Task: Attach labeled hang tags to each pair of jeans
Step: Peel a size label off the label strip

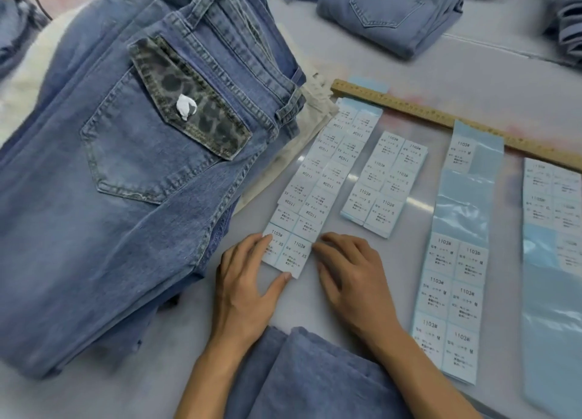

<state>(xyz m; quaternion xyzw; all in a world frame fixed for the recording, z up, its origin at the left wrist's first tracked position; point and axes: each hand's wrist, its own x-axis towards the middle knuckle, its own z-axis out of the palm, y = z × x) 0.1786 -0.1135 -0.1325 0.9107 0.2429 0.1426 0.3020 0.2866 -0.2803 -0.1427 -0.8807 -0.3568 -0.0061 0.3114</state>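
I see the pale bench (409,72) filling the frame, with a big stack of jeans (126,182) over the left half; its top pair shows a back pocket with a leopard-print flap (189,103) carrying a white blob I can't identify. More folded jeans (387,12) lie at upper right, cut off by the frame edge, and another denim piece (308,377) sits at bottom centre between the forearms. A wooden ruler (441,119) runs diagonally across the upper right. Below it lie four label sheets: the XS sheet (315,185) at centre, an S sheet (384,182) beside it, an M sheet (453,261) and one at the right edge (551,214), partly cut off and too blurred to read. My left hand (242,289) pinches the near end of the XS sheet between thumb and fingers. My right hand (349,273) rests fingers loosely spread, fingertips touching the sheet's right edge. The fine print under "1103#" is illegible.
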